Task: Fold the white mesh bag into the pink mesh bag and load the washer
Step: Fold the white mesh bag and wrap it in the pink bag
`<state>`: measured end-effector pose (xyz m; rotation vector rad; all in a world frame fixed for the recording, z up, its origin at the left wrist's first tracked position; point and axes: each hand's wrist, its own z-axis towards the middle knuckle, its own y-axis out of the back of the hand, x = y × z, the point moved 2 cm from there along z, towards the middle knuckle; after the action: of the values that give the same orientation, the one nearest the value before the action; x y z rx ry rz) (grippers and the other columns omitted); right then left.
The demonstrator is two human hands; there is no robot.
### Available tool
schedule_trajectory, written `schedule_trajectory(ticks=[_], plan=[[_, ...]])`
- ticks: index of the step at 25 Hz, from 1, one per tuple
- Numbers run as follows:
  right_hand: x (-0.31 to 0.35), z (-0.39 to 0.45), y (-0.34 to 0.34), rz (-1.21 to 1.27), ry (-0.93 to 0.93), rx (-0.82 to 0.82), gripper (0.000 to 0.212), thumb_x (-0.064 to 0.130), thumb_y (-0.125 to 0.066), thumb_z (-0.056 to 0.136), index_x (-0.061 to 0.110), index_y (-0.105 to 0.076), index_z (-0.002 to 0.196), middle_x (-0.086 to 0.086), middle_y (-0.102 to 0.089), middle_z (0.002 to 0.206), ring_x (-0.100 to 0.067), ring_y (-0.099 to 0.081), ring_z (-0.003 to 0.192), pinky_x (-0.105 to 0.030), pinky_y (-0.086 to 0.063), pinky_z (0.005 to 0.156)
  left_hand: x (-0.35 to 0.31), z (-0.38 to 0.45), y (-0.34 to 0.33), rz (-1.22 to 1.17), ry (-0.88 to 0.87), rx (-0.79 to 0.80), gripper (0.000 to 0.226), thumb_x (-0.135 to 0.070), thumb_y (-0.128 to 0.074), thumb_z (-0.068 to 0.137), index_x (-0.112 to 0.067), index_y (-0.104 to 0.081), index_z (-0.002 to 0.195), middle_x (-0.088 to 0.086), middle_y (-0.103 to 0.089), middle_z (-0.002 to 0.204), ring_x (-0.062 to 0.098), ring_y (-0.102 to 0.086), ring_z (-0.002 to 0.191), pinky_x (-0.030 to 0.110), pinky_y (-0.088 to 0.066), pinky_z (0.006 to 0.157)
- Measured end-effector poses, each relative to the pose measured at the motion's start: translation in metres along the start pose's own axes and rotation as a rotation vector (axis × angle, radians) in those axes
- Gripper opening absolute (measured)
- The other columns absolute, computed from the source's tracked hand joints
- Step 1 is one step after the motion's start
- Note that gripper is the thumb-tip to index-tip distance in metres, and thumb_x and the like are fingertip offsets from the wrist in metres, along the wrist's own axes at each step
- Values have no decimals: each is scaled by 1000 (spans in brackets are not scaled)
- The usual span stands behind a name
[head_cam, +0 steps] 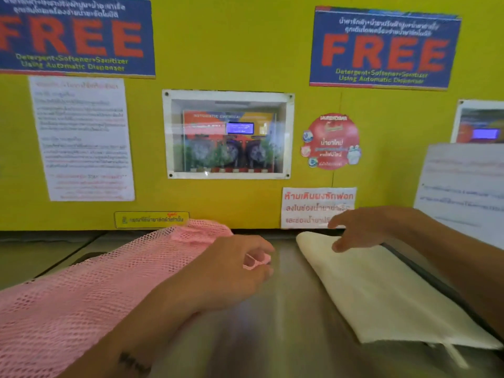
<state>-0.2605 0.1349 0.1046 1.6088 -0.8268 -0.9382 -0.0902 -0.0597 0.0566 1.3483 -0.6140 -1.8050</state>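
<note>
- Left hand [231,271]: pinching edge of pink mesh bag [81,290], bulk trailing leftward.
- Right hand [365,227]: loose, fingertips over far corner of white mesh bag [381,293], grasping nothing.

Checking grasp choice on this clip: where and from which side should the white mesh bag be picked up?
Probably at the far corner of the white mesh bag, from above, where the right hand hovers. The bag lies flat on the steel top, so an exposed corner gives fingers an edge to pinch. The pink mesh bag lies apart, leftward.
</note>
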Motion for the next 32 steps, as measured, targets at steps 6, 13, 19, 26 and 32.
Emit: schedule_trajectory(ticks=[6, 13, 19, 26, 32], plan=[[-39, 22, -50, 194, -74, 253, 67, 39, -66, 84, 28, -40, 144, -4, -47, 140, -28, -60, 107, -39, -59, 83, -38, 35, -66, 27, 75, 209, 47, -47, -62, 85, -36, -55, 130, -10, -61, 124, 7, -57, 112, 32, -45, 102], [-20, 43, -62, 162, 59, -46, 62, 40, -61, 85, 26, -41, 142, -3, -46, 141, -21, -54, 115, -30, -49, 89, -43, 42, -92, 442, 268, 345, 67, -71, -57, 75, -44, -42, 135, -10, -38, 134, 17, -37, 127, 37, -30, 101], [-18, 44, -63, 253, -4, 45, 55, 38, -62, 84, 24, -45, 135, -2, -50, 128, -17, -55, 96, -29, -54, 76, -34, 42, -103, 395, 230, 252, 54, -69, -58, 75, -38, -52, 118, -9, -45, 117, 18, -44, 110, 43, -41, 97], [-22, 51, -50, 854, 261, -249, 30, 11, -68, 83, 29, -59, 105, -2, -57, 101, -14, -56, 82, -25, -47, 66, -12, 49, -82, 42, 136, -88, 7, -35, -61, 85, -35, -67, 88, -18, -66, 86, 3, -62, 81, 29, -55, 82], [-14, 15, -26, 1677, 589, 280, 46, -14, -64, 71, 12, -56, 108, -16, -68, 114, -32, -66, 107, -39, -50, 89, -2, 70, -47, -227, 207, -293, 20, -26, -60, 90, -34, -60, 108, -7, -67, 90, 11, -68, 75, 19, -54, 56]])
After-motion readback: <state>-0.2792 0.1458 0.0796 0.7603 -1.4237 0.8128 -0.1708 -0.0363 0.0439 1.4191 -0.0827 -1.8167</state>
